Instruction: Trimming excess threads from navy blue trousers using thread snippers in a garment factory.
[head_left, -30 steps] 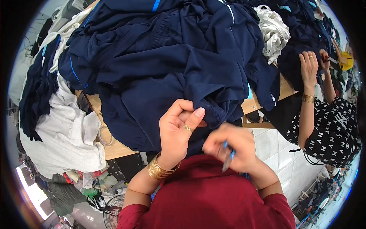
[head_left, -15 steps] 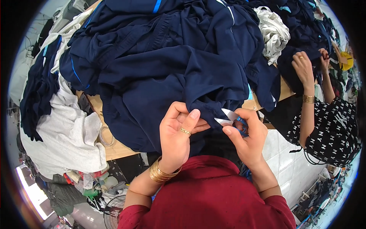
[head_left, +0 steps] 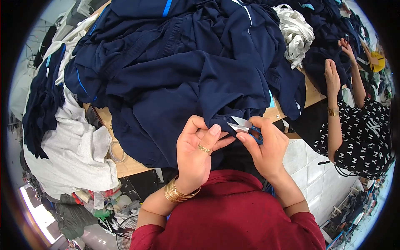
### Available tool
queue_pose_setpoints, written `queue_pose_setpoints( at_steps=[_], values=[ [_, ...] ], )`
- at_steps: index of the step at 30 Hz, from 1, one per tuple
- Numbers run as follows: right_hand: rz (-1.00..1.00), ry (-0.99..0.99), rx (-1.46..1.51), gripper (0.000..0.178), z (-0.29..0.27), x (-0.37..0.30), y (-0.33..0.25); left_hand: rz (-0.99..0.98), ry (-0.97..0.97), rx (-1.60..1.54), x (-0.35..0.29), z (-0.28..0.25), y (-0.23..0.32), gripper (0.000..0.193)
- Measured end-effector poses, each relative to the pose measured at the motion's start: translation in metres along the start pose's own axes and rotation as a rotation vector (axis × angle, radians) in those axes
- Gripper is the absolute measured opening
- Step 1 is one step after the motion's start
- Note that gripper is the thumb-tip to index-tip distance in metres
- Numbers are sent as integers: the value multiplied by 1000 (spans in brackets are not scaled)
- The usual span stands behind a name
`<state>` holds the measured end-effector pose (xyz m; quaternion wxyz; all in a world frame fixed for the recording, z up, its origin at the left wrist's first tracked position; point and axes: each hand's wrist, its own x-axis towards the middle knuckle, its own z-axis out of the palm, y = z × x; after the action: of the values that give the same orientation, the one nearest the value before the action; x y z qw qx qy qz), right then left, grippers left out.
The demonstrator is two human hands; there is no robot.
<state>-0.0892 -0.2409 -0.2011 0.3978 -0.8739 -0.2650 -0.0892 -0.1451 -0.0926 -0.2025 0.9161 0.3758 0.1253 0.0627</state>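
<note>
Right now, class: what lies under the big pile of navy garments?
A wooden table shows at the pile's near edge, with a tape roll on it. The navy garments cover the rest of its top, so anything else beneath stays hidden.

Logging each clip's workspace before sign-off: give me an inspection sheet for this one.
Surface: wooden table, mostly buried under cloth.
Job's things: navy blue garment, edge pinched up; small blue-handled thread snips, blades at that edge.
Clutter: grey-white fabric heap; bundle of white tape; roll of clear tape.
Hands: left hand pinches the garment; right hand holds the snips.
Cables: nothing seen.
Surroundings: a co-worker's hand on dark cloth at right; white tiled floor.
</note>
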Motion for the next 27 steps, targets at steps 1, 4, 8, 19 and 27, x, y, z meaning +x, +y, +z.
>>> queue_pose_setpoints(
  at_steps=[1,4,8,19,27],
  values=[
    [1,1,-1,30,0,0,0,6,-10,-15,0,-1,-1,4],
    [-18,18,-5,29,0,1,0,3,-13,-24,0,-2,-2,4],
    [8,-11,24,26,-2,0,-2,-10,9,-1,-1,-2,-1,4],
    [-4,6,0,26,-1,1,0,16,7,28,1,-2,-3,5],
    [11,-46,30,23,-5,1,0,14,-2,9,1,-3,-3,5]
  ],
)
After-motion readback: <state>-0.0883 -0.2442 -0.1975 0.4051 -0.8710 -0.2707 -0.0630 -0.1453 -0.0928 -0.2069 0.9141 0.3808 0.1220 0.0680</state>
